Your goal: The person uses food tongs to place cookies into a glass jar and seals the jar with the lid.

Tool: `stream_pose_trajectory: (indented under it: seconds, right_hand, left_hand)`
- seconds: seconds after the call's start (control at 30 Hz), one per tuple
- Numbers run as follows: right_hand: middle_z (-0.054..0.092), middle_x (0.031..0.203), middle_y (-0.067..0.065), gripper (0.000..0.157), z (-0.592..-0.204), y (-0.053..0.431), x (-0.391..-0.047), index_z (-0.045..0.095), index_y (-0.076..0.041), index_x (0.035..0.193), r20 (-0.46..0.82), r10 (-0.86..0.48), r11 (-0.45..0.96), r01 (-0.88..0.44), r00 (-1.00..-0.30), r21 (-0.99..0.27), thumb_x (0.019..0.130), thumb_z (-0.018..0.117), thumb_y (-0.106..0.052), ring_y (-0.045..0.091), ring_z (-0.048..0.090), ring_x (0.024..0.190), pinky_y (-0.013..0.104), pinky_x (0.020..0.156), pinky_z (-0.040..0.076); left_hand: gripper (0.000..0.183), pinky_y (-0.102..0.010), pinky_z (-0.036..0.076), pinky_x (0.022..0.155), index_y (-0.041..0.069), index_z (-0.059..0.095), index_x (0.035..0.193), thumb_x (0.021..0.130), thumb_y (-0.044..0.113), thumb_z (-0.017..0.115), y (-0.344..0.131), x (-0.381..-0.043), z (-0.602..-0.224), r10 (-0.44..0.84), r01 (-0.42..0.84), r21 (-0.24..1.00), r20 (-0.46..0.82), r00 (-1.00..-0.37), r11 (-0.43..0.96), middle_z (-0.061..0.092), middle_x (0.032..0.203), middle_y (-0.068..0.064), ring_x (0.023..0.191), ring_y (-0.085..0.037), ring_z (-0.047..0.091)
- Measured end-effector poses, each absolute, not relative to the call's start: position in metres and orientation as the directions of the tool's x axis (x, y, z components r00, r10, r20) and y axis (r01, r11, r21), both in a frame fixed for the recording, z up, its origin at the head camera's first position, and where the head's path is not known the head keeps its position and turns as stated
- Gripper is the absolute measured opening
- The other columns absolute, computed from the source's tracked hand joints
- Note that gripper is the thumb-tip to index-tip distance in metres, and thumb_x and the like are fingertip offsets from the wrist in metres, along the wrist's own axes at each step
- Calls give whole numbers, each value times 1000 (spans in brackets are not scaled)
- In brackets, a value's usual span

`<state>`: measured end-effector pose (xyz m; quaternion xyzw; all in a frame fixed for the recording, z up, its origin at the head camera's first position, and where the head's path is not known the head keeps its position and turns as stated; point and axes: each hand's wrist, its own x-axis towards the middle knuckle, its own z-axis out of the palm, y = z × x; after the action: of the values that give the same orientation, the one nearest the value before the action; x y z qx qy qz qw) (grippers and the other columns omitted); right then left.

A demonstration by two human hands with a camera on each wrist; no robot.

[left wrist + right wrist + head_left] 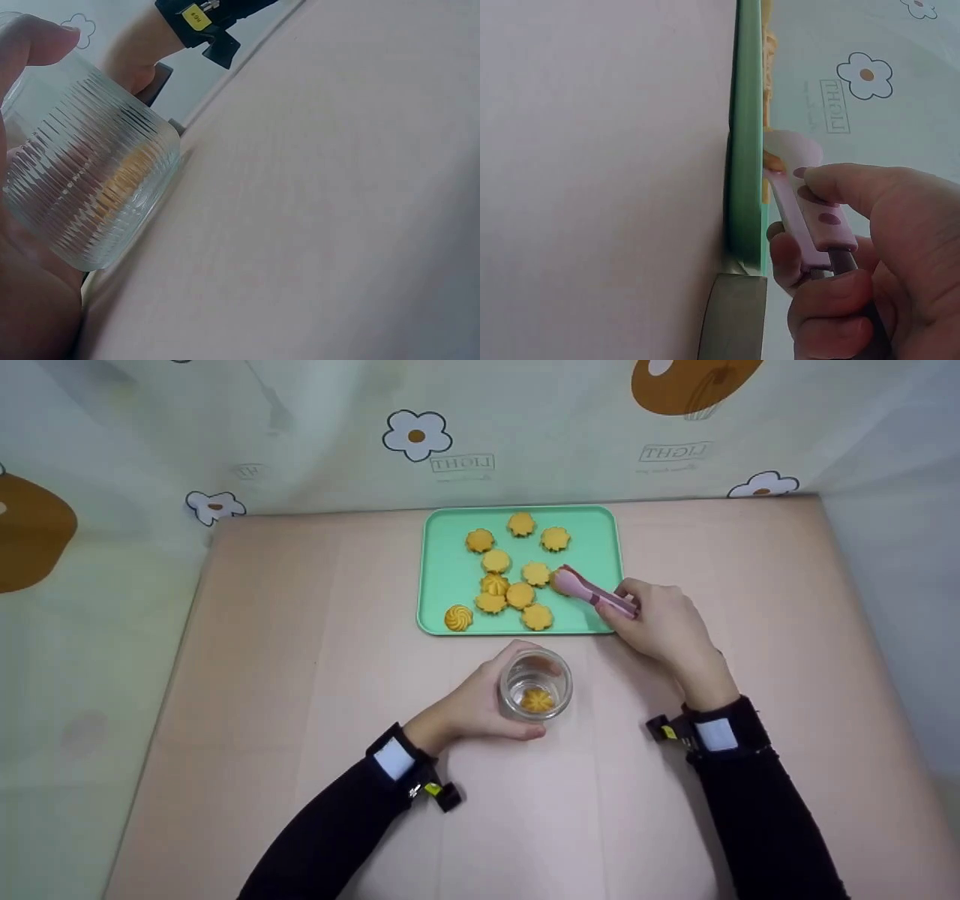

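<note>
My left hand [476, 705] grips a clear ribbed glass jar [568, 682], its mouth facing up in the head view. One golden flower-shaped cookie [537, 700] lies at the bottom of the jar. My right hand [666, 619] holds pink tongs [589, 589] over the right part of a mint-green tray [442, 562]. Between the tong tips a cookie [772, 161] shows in the right wrist view, mostly covered. Several more cookies [537, 617] are spread on the tray, most with a flat pale side up; a swirled cookie [458, 618] sits at the front left corner.
The tray lies at the back of a table with a pale pink cover [300, 660]. Behind it hangs a curtain [322, 435] printed with flowers, which also encloses the sides. Bands with small cameras are strapped on both wrists.
</note>
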<state>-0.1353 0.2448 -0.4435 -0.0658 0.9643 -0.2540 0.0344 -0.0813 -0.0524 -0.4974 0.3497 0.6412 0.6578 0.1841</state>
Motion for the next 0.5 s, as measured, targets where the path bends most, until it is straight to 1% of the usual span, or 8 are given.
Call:
stream_pose_trajectory:
  seconds: [0.1,0.27,0.5]
  right_hand:
    - [56,75,7,33,-443,244,-135,70,-9,104,-22,-152,858,-121,-988,-500,105,70,-42,28,52,68,38,58,35]
    - [55,74,7,34,-446,244,-137,68,-9,101,11,-159,864,-144,-987,-482,105,67,-43,28,52,66,38,56,34]
    - [54,71,5,34,-450,249,-140,66,-11,98,33,-174,865,-169,-984,-472,106,65,-44,27,52,64,38,54,34]
  left_hand:
    - [85,-47,45,122,11,51,147,76,12,98,-53,-81,-498,691,207,972,224,-687,-110,66,141,-12,135,-33,61]
    - [85,-49,45,122,10,51,147,76,12,98,-53,-82,-498,692,216,970,231,-684,-111,66,141,-12,136,-32,61]
    - [84,-48,45,122,12,51,147,76,12,98,-52,-82,-499,694,202,971,231,-682,-124,66,142,-11,136,-34,60]
